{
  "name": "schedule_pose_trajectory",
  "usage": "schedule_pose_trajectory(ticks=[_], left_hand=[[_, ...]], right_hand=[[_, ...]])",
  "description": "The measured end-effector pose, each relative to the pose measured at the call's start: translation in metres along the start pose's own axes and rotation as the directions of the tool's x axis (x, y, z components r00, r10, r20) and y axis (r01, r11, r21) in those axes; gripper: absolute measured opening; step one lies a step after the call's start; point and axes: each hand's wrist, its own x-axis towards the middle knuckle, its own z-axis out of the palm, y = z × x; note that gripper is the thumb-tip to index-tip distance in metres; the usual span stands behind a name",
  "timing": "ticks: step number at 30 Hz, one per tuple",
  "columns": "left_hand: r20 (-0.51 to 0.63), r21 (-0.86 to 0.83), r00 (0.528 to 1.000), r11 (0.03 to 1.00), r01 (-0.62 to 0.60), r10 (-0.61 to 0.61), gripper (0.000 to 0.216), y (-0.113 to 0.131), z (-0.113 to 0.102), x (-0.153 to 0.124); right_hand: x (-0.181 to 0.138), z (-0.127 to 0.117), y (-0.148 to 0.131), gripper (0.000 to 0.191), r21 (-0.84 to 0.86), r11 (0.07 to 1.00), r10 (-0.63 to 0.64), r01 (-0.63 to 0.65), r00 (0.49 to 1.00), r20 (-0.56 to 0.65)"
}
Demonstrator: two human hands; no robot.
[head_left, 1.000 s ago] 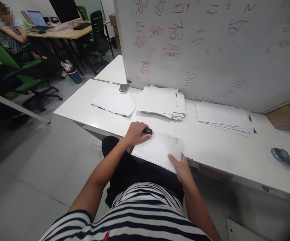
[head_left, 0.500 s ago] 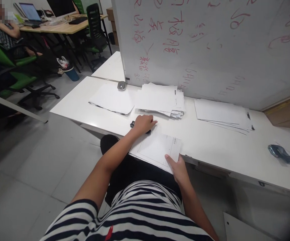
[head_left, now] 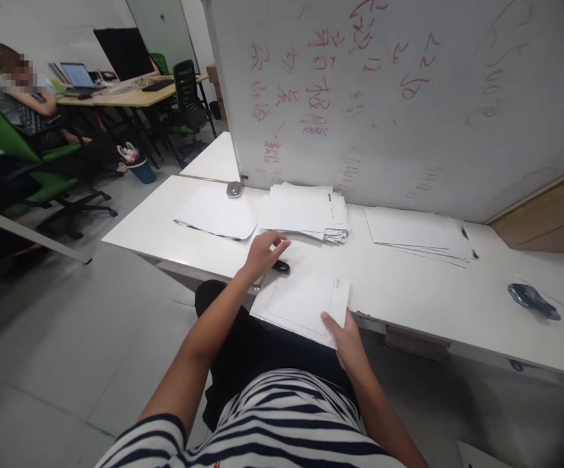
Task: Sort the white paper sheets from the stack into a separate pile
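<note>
My right hand, lower centre of the frame, pinches the sheets at their right edge, thumb on top. My left hand bends over a black tool at their upper left corner — whether its fingers close on it I cannot tell. I judge this set gathered but unfinished — whether the thick stack at centre and the thinner pile farther right are done or waiting, I can't say

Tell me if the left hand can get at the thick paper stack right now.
Probably yes: the left hand looks empty and is close to the near edge of the thick paper stack, with nothing visible standing between them.
</note>
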Motion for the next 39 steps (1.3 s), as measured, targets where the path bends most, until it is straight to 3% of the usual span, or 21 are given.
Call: schedule_pose_trajectory(ticks=[3, 6, 8, 11, 14, 16, 18, 20, 21, 27, 39], left_hand=[[-0.118, -0.105, 0.98, 0.984, 0.146, -0.158, 0.041, -0.021, -0.006, -0.022], [-0.086, -0.275, 0.956, 0.929, 0.248, -0.28, 0.046, -0.035, -0.009, -0.035], [0.002, -0.242, 0.974, 0.945, 0.22, -0.227, 0.041, -0.038, -0.012, -0.038], [0.163, -0.122, 0.984, 0.988, 0.095, -0.074, 0.05, -0.036, -0.015, -0.037], [0.213, -0.072, 0.977, 0.997, 0.027, -0.011, 0.049, -0.035, -0.015, -0.037], [0.18, -0.035, 0.983, 0.999, 0.034, -0.027, 0.044, -0.037, -0.011, -0.038], [0.134, 0.006, 0.99, 0.999, 0.046, -0.046, 0.039, -0.039, -0.007, -0.038], [0.112, 0.04, 0.992, 0.998, 0.052, -0.056, 0.034, -0.041, -0.004, -0.038], [0.111, 0.052, 0.992, 0.997, 0.052, -0.057, 0.031, -0.041, -0.004, -0.038], [0.112, 0.076, 0.991, 0.995, 0.066, -0.074, 0.028, -0.039, -0.005, -0.038], [0.119, 0.098, 0.989, 0.992, 0.076, -0.087, 0.028, -0.032, -0.007, -0.038]], right_hand=[[-0.001, -0.001, 0.001, 0.058, 0.069, 0.998, -0.002, -0.002, 0.999, 0.047], [0.003, -0.007, 0.003, 0.051, 0.03, 1.0, 0.007, -0.008, 1.0, 0.026], [0.006, -0.014, 0.003, 0.048, -0.046, 0.999, -0.01, 0.009, 1.0, -0.028], [0.011, -0.029, -0.006, 0.042, -0.196, 0.98, -0.034, 0.01, 0.992, -0.122], [0.012, -0.045, -0.023, 0.036, -0.283, 0.959, -0.088, 0.028, 0.975, -0.203], [0.01, -0.053, -0.034, 0.033, -0.275, 0.951, -0.228, 0.143, 0.924, -0.308], [0.009, -0.058, -0.043, 0.031, -0.204, 0.924, -0.381, 0.322, 0.813, -0.441], [0.01, -0.06, -0.049, 0.029, -0.124, 0.879, -0.449, 0.461, 0.709, -0.544], [0.011, -0.06, -0.05, 0.028, -0.104, 0.869, -0.453, 0.483, 0.693, -0.561], [0.018, -0.052, -0.041, 0.027, -0.025, 0.922, -0.343, 0.385, 0.787, -0.512], [0.018, -0.045, -0.03, 0.033, 0.095, 0.932, -0.272, 0.35, 0.846, -0.458]])
